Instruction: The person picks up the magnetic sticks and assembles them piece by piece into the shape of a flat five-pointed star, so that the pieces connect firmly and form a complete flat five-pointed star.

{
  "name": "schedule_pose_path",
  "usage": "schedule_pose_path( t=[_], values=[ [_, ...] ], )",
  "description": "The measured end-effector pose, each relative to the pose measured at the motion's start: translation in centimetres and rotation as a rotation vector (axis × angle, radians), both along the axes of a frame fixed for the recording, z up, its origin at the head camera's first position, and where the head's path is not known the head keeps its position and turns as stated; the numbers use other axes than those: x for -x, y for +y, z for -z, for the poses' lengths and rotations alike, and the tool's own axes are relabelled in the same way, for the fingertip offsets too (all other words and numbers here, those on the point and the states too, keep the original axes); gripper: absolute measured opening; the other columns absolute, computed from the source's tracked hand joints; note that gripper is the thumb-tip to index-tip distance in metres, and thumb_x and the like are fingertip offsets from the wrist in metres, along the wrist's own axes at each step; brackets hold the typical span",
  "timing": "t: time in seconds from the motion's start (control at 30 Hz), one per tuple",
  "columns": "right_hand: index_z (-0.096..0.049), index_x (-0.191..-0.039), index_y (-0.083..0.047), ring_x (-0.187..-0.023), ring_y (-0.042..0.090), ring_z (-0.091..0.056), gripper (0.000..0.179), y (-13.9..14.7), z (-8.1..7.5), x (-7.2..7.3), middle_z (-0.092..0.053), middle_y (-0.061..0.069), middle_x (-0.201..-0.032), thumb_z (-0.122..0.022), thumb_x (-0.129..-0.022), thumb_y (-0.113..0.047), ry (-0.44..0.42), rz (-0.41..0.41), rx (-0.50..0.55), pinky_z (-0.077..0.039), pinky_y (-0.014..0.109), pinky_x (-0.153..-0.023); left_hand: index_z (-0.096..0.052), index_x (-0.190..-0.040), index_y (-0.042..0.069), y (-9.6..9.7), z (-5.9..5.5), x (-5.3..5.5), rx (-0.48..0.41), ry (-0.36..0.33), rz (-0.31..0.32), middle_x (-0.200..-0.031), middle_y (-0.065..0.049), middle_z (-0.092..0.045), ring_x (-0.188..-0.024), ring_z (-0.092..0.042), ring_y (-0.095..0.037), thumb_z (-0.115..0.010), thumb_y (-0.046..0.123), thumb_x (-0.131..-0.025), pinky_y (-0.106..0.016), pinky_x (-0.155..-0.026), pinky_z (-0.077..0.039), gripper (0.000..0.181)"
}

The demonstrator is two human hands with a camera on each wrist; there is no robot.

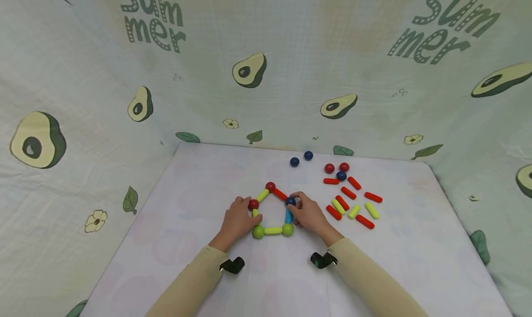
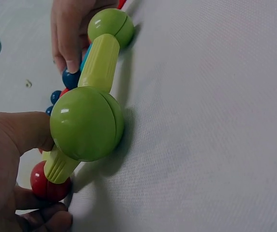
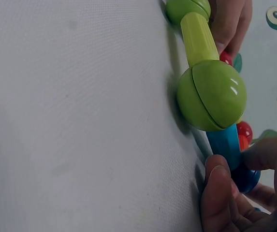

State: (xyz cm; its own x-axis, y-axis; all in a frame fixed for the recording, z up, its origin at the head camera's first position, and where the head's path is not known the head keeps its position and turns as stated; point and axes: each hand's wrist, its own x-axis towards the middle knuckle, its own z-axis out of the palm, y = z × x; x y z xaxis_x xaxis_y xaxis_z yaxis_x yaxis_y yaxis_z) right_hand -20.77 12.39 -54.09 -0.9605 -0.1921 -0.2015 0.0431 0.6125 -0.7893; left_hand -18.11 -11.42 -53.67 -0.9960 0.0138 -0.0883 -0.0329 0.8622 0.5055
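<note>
You have both hands on a five-sided ring [image 1: 273, 231] of glossy balls and short grooved rods, which lies on the pale cloth-covered table [image 1: 183, 280], roughly midway between its left and right edges. Your left hand [image 1: 237, 219] grips the ring's left side, fingers curled at a glossy red ball [image 1: 253, 204] and thumb against the yellow-green rod [image 1: 255, 212] below it, beside a lime-green ball [image 1: 258, 232]. Your right hand [image 1: 309, 214] pinches the opposite side between thumb and fingers, at a dark blue ball [image 1: 290, 201] and the light blue rod [image 1: 288, 216] joined to it. A second lime-green ball [image 1: 287, 230] sits at that rod's other end (the right wrist view shows it large, in front of your fingertips). A second red ball [image 1: 270, 186] makes the corner closest to the table's far edge, with a red rod [image 1: 280, 194] running from it to the dark blue ball. Toward the far right corner you have loose red rods [image 1: 365, 221], loose yellow-green rods [image 1: 371, 210], two loose red balls [image 1: 329, 168] and a loose dark blue ball [image 1: 341, 176]. Two more dark blue balls [image 1: 294, 162] rest near the far edge.
</note>
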Motion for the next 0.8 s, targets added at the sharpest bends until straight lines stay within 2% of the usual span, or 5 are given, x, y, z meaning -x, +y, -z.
schedule_pose_path(
  t=[0.23,0.37,0.47,0.6,0.8],
  values=[
    [-0.048,-0.142,-0.011,-0.062,0.02,-0.06,0.048,0.1,-0.1,0.1,-0.061,0.006,-0.086,-0.065,-0.101,-0.028,-0.037,-0.003,-0.003,-0.052,0.03,-0.059,-0.053,-0.145,0.002,-0.2,0.0,-0.2,-0.015,0.0,0.006,-0.127,-0.016,-0.056,-0.106,-0.057,-0.028,-0.076,0.041,-0.089,-0.045,-0.093,-0.053,0.071],
    [-0.041,-0.148,-0.008,-0.065,0.019,-0.058,0.062,0.1,-0.3,-0.1,-0.061,0.004,-0.087,-0.069,-0.098,-0.029,-0.053,-0.038,-0.021,-0.049,0.03,-0.061,-0.054,-0.145,0.006,-0.8,0.4,-0.1,-0.054,0.016,0.03,-0.118,-0.011,-0.057,-0.097,-0.056,-0.022,-0.072,0.039,-0.094,-0.038,-0.084,-0.054,0.063],
    [-0.038,-0.15,-0.006,-0.067,0.017,-0.056,0.068,0.1,-0.4,-0.2,-0.061,0.002,-0.086,-0.071,-0.096,-0.028,-0.038,-0.074,-0.035,-0.048,0.03,-0.062,-0.058,-0.142,0.008,-1.4,0.8,0.3,-0.108,0.035,0.045,-0.109,-0.006,-0.057,-0.088,-0.052,-0.017,-0.068,0.033,-0.099,-0.032,-0.074,-0.05,0.051],
    [-0.041,-0.149,-0.006,-0.068,0.017,-0.055,0.065,0.1,-0.5,-0.4,-0.06,0.002,-0.085,-0.072,-0.094,-0.024,-0.02,-0.079,-0.026,-0.047,0.03,-0.062,-0.062,-0.137,0.011,-2.0,1.3,0.8,-0.178,0.038,0.051,-0.103,-0.001,-0.057,-0.085,-0.051,-0.015,-0.066,0.028,-0.1,-0.029,-0.072,-0.046,0.04],
    [-0.041,-0.148,-0.007,-0.071,0.018,-0.055,0.062,0.3,-0.4,-0.6,-0.06,0.002,-0.087,-0.07,-0.095,-0.021,-0.021,-0.056,0.008,-0.047,0.03,-0.064,-0.065,-0.133,0.012,-2.2,1.6,1.2,-0.206,0.04,0.048,-0.101,0.0,-0.057,-0.085,-0.051,-0.015,-0.067,0.029,-0.1,-0.03,-0.073,-0.046,0.037]
  ],
)
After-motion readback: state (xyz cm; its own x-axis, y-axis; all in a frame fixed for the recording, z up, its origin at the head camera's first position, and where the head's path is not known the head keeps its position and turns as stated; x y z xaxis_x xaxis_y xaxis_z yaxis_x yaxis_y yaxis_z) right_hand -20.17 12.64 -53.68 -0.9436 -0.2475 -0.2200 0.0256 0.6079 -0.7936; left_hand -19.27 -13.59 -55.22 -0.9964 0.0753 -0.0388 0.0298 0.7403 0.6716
